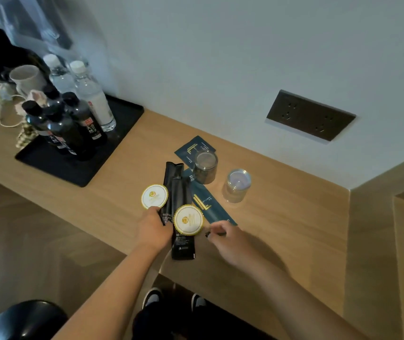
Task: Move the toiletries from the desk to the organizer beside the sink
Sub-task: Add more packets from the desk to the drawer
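Clearly the gathering step: the toiletries lie in a cluster on the desk (282,217), and no organizer or sink is in view. Left hand (153,229) grips the near end of a black sachet (171,192), with a second sachet (182,241) just beside it. Right hand (225,239) has its fingers curled at the corner of a blue packet (210,204), pinching a small dark bit I cannot identify. Two round discs (188,220) and two cups (236,188) remain loose. Next it wants everything stacked into one secure hold before carrying
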Available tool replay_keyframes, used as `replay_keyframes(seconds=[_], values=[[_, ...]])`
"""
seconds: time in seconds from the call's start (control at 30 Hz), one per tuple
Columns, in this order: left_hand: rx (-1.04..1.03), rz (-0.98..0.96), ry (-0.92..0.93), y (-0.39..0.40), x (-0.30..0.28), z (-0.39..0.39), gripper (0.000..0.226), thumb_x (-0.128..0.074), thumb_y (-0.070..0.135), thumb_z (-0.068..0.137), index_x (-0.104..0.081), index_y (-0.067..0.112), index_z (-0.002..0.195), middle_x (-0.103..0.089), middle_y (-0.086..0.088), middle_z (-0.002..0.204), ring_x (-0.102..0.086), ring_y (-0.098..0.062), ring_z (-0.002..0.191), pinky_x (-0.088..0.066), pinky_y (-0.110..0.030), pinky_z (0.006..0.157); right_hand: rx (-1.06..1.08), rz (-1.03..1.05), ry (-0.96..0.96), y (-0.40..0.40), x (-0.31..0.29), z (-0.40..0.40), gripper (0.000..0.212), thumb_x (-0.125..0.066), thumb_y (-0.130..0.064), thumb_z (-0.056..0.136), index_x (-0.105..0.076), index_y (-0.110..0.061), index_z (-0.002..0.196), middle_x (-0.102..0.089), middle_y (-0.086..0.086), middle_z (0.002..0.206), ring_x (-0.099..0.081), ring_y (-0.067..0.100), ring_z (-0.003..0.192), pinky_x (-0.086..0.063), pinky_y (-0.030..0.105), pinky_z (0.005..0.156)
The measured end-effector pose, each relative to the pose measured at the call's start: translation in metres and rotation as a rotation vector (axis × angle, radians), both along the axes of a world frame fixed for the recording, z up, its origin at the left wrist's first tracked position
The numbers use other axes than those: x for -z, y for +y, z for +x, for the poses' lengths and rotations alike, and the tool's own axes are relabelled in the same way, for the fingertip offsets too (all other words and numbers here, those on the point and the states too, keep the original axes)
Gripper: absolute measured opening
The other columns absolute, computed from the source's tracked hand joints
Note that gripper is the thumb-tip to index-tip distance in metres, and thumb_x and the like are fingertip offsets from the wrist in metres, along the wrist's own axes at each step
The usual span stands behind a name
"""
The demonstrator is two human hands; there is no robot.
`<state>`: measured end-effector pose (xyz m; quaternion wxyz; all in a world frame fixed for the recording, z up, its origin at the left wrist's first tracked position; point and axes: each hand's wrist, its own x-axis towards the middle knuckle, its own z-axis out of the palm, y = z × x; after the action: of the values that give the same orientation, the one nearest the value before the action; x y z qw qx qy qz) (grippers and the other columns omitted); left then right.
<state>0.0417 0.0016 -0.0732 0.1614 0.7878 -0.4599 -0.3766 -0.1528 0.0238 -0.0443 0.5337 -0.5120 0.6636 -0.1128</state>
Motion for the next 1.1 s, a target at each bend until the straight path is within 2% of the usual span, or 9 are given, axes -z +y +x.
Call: replay_keyframes(seconds=[0.1,0.27,0.43,0.53,0.6,0.67,0.73,0.83,1.1], values=[[-0.009,0.006,0.001,-0.008,0.002,-0.001,0.043,-0.065,0.017,0.081,-0.05,0.007,0.12,-0.058,-0.012,0.112,-0.057,-0.029,0.102,-0.045,-0.032,0.078,0.036,0.03,-0.005,-0.003,0.007,0.011,0.03,-0.052,-0.03,0.094,-0.053,-0.024,0.124,-0.053,-0.009,0.116,-0.05,0.008,0.105,-0.038,0.024,0.085],[0.011,-0.049,0.019,-0.016,0.01,-0.003,0.062,-0.074,0.02,0.075,-0.042,0.004,0.127,-0.048,-0.016,0.122,-0.051,-0.035,0.113,-0.042,-0.037,0.088,0.175,0.02,0.015,-0.004,0.014,0.031,0.031,-0.055,-0.023,0.091,-0.055,-0.02,0.122,-0.056,-0.006,0.119,-0.051,0.007,0.108,-0.038,0.023,0.088],[0.076,-0.019,0.115,-0.018,0.016,0.004,0.065,-0.074,0.019,0.076,-0.041,0.007,0.131,-0.057,-0.012,0.125,-0.051,-0.031,0.12,-0.042,-0.036,0.093,0.402,0.033,0.056,0.012,0.035,0.061,0.04,-0.063,-0.014,0.085,-0.051,-0.016,0.124,-0.055,0.001,0.126,-0.055,0.012,0.108,-0.048,0.03,0.093],[0.115,0.016,0.159,-0.021,0.019,0.009,0.047,-0.073,0.022,0.079,-0.052,0.012,0.12,-0.066,-0.005,0.111,-0.06,-0.025,0.109,-0.042,-0.027,0.08,0.515,-0.04,0.091,0.022,0.038,0.077,0.046,-0.068,-0.014,0.083,-0.043,-0.02,0.12,-0.048,0.001,0.126,-0.049,0.012,0.105,-0.04,0.021,0.083],[0.131,0.026,0.154,-0.023,0.015,0.013,0.029,-0.068,0.022,0.082,-0.059,0.013,0.109,-0.064,0.0,0.096,-0.061,-0.023,0.1,-0.038,-0.025,0.075,0.507,-0.137,0.282,0.028,0.035,0.083,0.053,-0.071,-0.025,0.08,-0.04,-0.024,0.123,-0.044,-0.005,0.124,-0.047,0.011,0.11,-0.036,0.018,0.085],[0.114,0.032,0.173,-0.024,0.011,0.019,0.017,-0.065,0.022,0.085,-0.057,0.017,0.098,-0.061,0.003,0.088,-0.06,-0.021,0.09,-0.039,-0.027,0.073,0.521,-0.249,0.445,0.034,0.037,0.086,0.057,-0.071,-0.034,0.076,-0.04,-0.028,0.124,-0.042,-0.008,0.121,-0.049,0.012,0.112,-0.043,0.024,0.093],[0.09,0.039,0.208,-0.023,0.01,0.031,0.014,-0.064,0.024,0.085,-0.056,0.018,0.095,-0.064,0.004,0.085,-0.061,-0.02,0.086,-0.044,-0.031,0.072,0.587,-0.274,0.432,0.04,0.04,0.093,0.057,-0.072,-0.035,0.074,-0.039,-0.031,0.12,-0.041,-0.008,0.118,-0.05,0.013,0.109,-0.049,0.033,0.093],[0.046,0.029,0.268,-0.025,0.005,0.053,0.018,-0.065,0.025,0.085,-0.063,0.014,0.1,-0.069,-0.001,0.085,-0.066,-0.02,0.082,-0.053,-0.036,0.074,0.604,-0.236,0.423,0.042,0.044,0.104,0.059,-0.075,-0.035,0.071,-0.042,-0.027,0.12,-0.041,-0.004,0.118,-0.045,0.015,0.113,-0.045,0.033,0.096],[-0.122,0.202,0.714,-0.022,-0.013,0.088,0.016,-0.058,0.008,0.091,-0.066,0.007,0.105,-0.074,-0.016,0.092,-0.07,-0.031,0.084,-0.058,-0.048,0.078,0.419,-0.245,0.677,0.038,0.049,0.116,0.062,-0.065,-0.041,0.077,-0.042,-0.019,0.13,-0.048,-0.001,0.122,-0.043,0.02,0.113,-0.042,0.033,0.092]])
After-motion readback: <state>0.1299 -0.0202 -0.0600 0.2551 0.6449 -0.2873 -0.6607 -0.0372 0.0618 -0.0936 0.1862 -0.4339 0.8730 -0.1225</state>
